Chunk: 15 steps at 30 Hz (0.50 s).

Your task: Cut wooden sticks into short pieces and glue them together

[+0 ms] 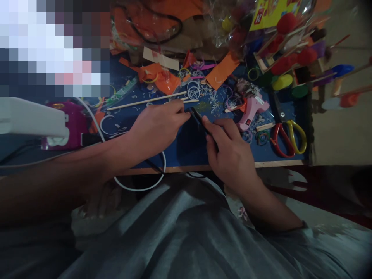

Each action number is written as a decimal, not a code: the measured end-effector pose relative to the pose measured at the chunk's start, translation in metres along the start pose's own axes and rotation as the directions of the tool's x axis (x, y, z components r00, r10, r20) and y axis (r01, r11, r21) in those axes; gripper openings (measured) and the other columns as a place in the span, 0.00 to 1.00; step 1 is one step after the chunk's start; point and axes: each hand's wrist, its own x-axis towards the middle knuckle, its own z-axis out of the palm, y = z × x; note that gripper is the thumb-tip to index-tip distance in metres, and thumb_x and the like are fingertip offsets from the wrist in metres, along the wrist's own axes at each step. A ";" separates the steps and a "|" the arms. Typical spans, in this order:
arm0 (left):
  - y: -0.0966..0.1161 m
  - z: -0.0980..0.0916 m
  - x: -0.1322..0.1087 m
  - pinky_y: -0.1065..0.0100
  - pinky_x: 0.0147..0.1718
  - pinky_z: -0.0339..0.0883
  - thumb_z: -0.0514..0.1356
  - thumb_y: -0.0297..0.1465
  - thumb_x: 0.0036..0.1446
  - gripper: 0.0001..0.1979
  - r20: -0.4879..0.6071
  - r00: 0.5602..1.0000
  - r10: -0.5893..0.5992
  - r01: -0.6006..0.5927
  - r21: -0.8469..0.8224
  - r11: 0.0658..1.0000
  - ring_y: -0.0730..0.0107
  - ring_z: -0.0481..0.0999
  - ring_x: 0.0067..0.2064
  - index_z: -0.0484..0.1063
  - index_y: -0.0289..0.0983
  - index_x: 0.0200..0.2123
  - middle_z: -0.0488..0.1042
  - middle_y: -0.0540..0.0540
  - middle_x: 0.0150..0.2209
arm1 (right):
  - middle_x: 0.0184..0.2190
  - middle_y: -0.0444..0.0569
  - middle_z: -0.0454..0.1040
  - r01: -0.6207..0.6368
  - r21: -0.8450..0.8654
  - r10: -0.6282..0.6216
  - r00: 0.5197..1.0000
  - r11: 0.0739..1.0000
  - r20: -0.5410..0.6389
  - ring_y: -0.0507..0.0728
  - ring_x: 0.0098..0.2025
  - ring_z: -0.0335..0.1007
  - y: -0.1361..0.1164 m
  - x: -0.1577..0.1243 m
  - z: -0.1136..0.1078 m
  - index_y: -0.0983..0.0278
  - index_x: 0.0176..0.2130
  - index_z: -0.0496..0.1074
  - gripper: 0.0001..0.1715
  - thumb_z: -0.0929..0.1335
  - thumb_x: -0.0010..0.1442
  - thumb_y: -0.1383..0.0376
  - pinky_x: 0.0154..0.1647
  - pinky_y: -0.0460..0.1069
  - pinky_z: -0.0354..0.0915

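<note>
My left hand [158,126] rests on the blue work board [186,153], its fingers curled and pinching one end of a thin dark strip [198,117]. My right hand [229,149] is closed too, thumb and forefinger gripping the same dark strip from the right. The strip runs slantwise between the two hands, just above the board. What it is made of is hard to tell in the dim light. A long thin wooden stick [148,101] lies just beyond my left hand.
Red and yellow scissors [286,135] and a pink glue gun [252,112] lie right of my right hand. Orange paper scraps [162,77], small rings and shavings litter the board. A white cable [139,188] loops off the near edge. A stick-and-ball model [293,46] stands far right.
</note>
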 end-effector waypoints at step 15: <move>-0.007 0.000 0.006 0.59 0.38 0.70 0.53 0.27 0.73 0.21 0.009 1.000 -0.012 0.012 -0.003 1.000 0.57 0.81 0.42 0.89 0.38 0.49 0.80 0.38 0.43 | 0.60 0.64 0.77 -0.020 -0.024 0.021 0.999 1.000 0.050 0.67 0.56 0.83 -0.008 0.009 -0.002 0.65 0.73 0.74 0.30 0.60 0.80 0.69 0.46 0.58 0.84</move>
